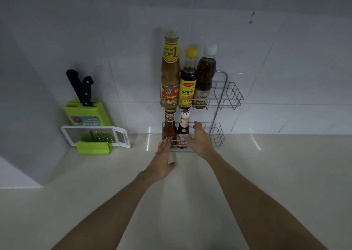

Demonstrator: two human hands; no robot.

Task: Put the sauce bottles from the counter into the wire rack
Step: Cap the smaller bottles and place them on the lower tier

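A two-tier wire rack (231,95) hangs on the tiled wall above the counter. Its upper shelf holds a tall tan sauce bottle (170,72), a dark bottle with a yellow cap (188,82) and a brown bottle with a white cap (204,78). On the lower shelf (217,133) stand a red chilli sauce bottle (169,128) and a dark bottle with a red label (183,129). My left hand (162,162) is open in front of the red bottle. My right hand (199,138) is open just right of the dark bottle, fingers by the rack wire.
A green knife block (87,114) with two black-handled knives stands at the back left. A white and green grater (95,136) leans in front of it. The beige counter (266,173) runs along the wall, and the right halves of both rack shelves hold nothing.
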